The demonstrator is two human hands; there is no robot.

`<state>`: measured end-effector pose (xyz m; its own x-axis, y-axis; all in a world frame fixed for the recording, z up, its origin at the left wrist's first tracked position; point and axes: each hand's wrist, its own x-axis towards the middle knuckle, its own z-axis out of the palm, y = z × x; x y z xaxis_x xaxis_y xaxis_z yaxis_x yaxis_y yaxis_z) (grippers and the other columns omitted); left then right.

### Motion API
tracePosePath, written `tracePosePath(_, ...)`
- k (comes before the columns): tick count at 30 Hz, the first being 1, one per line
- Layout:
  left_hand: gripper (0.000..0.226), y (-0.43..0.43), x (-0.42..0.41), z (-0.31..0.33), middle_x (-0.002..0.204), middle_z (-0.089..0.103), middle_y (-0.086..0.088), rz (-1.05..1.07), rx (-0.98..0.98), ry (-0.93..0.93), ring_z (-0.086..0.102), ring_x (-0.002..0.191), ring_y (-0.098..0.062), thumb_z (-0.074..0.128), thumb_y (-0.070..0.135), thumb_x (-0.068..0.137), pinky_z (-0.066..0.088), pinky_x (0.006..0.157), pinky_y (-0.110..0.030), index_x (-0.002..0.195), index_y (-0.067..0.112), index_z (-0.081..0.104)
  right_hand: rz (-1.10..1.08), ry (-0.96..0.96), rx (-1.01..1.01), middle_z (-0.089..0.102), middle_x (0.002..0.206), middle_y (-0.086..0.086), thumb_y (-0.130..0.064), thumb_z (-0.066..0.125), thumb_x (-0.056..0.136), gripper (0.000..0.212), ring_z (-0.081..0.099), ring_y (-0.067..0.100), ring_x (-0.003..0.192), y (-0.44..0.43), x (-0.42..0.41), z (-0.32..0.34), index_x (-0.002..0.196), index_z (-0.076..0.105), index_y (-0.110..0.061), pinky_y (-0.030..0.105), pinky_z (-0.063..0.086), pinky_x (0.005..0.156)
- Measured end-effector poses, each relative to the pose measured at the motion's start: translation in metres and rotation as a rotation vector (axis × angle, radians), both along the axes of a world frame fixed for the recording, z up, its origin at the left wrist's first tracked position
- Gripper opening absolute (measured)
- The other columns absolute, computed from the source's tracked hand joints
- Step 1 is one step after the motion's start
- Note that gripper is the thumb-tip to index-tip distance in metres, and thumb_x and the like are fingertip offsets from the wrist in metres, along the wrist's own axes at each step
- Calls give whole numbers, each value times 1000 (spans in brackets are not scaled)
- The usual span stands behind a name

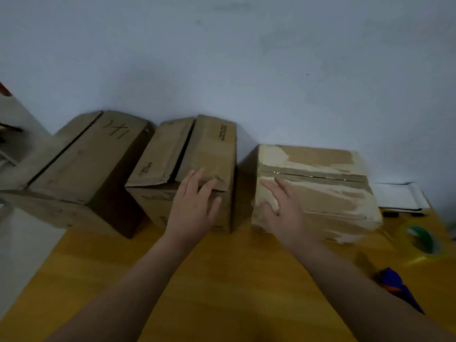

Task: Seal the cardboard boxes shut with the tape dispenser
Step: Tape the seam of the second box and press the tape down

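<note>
Three cardboard boxes stand in a row against the pale wall, across the middle of the frame, on a yellow worktop [222, 267].

The left box [84, 164] carries handwritten marks on top, and a dark seam runs between its flaps. The middle box [209, 149] has its top flaps slightly apart, with a dark gap along the seam. The right box [320, 193] is patched with pale torn areas, and a shiny strip of tape lies along its top seam.

The left hand [195, 208] rests flat on the near corner of the middle box's top, with the fingers straight and slightly spread, gripping nothing. The right hand [283, 213] lies spread wide against the left end of the right box, with the fingertips on its top and the thumb on the near face. It holds nothing.

The tape dispenser [397, 285], blurred, blue with some orange, lies on the worktop at the lower right of the frame, well apart from both hands. A roll of tape [422, 240] with a green core sits at its far end. White sheets [399, 196] lie to the right of the right box.
</note>
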<state>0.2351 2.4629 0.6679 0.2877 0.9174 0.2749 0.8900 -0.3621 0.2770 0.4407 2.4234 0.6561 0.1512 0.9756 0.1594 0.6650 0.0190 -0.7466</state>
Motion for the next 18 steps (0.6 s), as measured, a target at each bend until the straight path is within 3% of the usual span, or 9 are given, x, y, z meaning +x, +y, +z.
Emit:
tracePosePath(3, 53, 10, -64, 8, 157, 14, -7, 133, -45, -23, 6, 144, -25, 39, 45, 97, 9, 115, -40, 144, 21, 32, 40, 34, -12, 16, 157, -2, -38, 47, 97, 43, 12, 16, 143, 13, -60, 8, 139, 42, -38, 38, 22, 113)
tracePosePath(6, 56, 30, -119, 12, 157, 12, -9, 160, -78, -37, 7, 143, -29, 37, 48, 97, 15, 114, -44, 146, 23, 28, -30, -7, -76, 15, 157, 1, -47, 44, 96, 38, 12, 24, 143, 33, -111, 8, 132, 52, -37, 43, 24, 113)
tracePosePath(8, 57, 47, -144, 10, 158, 6, -7, 141, -198, -67, 7, 143, -32, 36, 52, 96, 21, 112, -48, 147, 33, 22, -162, -85, -116, 20, 154, 5, -49, 43, 96, 37, 19, 30, 139, 44, -134, 5, 124, 60, -32, 42, 27, 110)
tracePosePath(10, 58, 61, -161, 8, 158, 2, -7, 117, -403, -131, 12, 142, -34, 33, 57, 95, 24, 110, -48, 147, 43, 13, -270, 0, -186, 19, 154, 9, -47, 42, 97, 37, 20, 35, 139, 49, -149, 4, 123, 60, -28, 42, 27, 110)
tracePosePath(13, 56, 68, -172, 2, 155, 21, -7, 36, -660, -294, 29, 137, -30, 26, 56, 97, 29, 106, -39, 148, 40, 11, -313, 118, -195, 42, 143, 12, -41, 44, 98, 36, 30, 34, 135, 44, -159, 5, 124, 59, -21, 44, 29, 111)
tracePosePath(15, 55, 61, -177, -1, 152, 32, -4, -26, -652, -331, 36, 134, -27, 27, 53, 98, 32, 101, -35, 149, 36, 17, -354, 165, -190, 51, 133, 10, -43, 45, 97, 38, 40, 32, 129, 32, -163, 8, 124, 60, -20, 47, 35, 108)
tracePosePath(18, 52, 35, -192, -2, 146, 41, 0, -94, -542, -288, 42, 129, -23, 31, 51, 98, 37, 92, -29, 146, 31, 29, -433, 221, -227, 51, 127, 8, -50, 48, 94, 33, 48, 28, 117, 3, -173, 6, 114, 61, -28, 46, 41, 103)
